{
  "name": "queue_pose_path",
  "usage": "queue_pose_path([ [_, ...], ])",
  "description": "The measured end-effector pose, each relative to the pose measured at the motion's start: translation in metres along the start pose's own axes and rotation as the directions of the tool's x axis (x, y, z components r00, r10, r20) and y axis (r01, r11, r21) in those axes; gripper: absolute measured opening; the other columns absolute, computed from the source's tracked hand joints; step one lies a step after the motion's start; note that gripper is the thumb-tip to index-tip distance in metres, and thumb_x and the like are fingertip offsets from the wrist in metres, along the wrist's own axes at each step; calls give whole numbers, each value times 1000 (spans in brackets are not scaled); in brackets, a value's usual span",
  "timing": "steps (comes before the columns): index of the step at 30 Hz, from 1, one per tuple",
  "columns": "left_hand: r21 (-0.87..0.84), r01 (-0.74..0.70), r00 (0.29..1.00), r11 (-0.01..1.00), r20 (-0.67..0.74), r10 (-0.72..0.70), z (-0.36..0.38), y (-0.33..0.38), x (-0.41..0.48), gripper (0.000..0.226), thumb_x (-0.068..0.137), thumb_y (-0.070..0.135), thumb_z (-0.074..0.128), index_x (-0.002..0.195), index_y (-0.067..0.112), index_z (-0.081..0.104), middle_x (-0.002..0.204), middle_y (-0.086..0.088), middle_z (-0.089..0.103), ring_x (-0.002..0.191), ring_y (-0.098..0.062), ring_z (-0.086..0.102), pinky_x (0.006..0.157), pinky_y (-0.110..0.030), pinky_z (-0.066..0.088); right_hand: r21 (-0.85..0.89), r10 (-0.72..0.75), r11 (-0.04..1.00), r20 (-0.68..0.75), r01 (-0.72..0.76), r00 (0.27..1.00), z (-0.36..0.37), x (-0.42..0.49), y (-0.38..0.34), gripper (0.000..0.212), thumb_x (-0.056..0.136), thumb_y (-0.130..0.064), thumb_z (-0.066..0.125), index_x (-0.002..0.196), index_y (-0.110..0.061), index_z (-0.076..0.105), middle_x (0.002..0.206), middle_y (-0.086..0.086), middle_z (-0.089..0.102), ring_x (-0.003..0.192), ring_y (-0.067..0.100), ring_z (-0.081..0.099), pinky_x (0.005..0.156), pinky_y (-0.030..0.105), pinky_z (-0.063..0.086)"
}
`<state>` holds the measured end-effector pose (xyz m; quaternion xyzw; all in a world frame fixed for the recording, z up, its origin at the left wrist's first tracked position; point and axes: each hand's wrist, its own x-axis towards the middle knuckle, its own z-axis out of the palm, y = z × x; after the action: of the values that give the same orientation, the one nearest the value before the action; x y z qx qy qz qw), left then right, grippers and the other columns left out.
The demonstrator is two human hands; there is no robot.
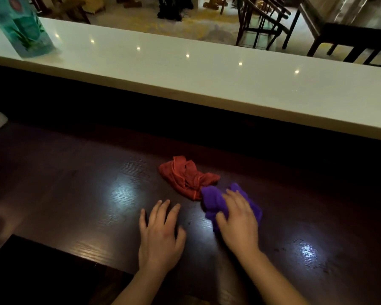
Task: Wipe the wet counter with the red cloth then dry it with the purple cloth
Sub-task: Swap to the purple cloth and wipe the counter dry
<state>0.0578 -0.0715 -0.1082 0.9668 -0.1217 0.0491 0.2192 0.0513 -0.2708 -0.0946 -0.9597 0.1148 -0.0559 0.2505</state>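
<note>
Both hands rest on the dark counter (75, 194): left hand (158, 241) flat, fingers spread, on bare wood with open room leftward; right hand (240, 225) grips the purple cloth (213, 203), touching the crumpled red cloth (185, 175) just beyond

Two bare forearms reach over the dark counter (75, 194). The left hand (160, 236) and right hand (240, 225) wear no gloves, rings, watch or sleeves.
</note>
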Motion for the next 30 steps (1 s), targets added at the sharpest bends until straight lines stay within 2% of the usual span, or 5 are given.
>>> queue_pose_path([
  [8, -326, 39, 984, 945, -152, -93, -10, -5, -2, 56, 83, 28, 41, 127, 1, 60, 131, -19, 59, 120, -38, 56, 101, -64, 41, 23, -195, 981, 58, 194, 979, 36, -21, -74, 54, 86, -33, 59, 138, -24, 49, 149, 1, 43, 139, 23, 34, 118, 32, 20],
  [11, -351, 61, 977, 935, -172, -128, -10, -6, -4, 51, 85, 30, 40, 118, 1, 66, 127, -18, 63, 117, -38, 58, 100, -62, 43, 15, -330, 944, 127, 331, 935, 30, -48, -67, 57, 72, -29, 61, 129, -26, 57, 141, 0, 54, 131, 22, 48, 109, 37, 39],
  [15, -244, 7, 988, 970, -150, -45, -4, -8, -3, 46, 85, 33, 43, 109, 6, 72, 118, -13, 67, 113, -37, 61, 104, -63, 37, -53, -412, 901, 204, 430, 888, -4, -75, 11, 67, 61, -37, 65, 127, -27, 58, 138, -3, 56, 128, 18, 51, 103, 35, 45],
  [22, -31, -115, 993, 993, -17, 114, 2, 0, -4, 51, 81, 41, 46, 118, 16, 69, 128, -10, 63, 126, -31, 55, 106, -62, 33, -125, 98, 986, -81, -107, 992, -46, 16, 80, 54, 87, -28, 63, 138, -19, 49, 153, 9, 36, 143, 29, 27, 117, 39, 21],
  [30, 137, -172, 958, 976, 254, 133, 24, 72, -2, 55, 84, 51, 37, 135, 37, 53, 150, -6, 46, 142, -34, 34, 113, -67, 18, -77, -228, 968, 120, 238, 966, -37, -117, 74, 65, 66, -37, 63, 130, -26, 54, 145, -1, 48, 139, 23, 38, 112, 36, 29],
])
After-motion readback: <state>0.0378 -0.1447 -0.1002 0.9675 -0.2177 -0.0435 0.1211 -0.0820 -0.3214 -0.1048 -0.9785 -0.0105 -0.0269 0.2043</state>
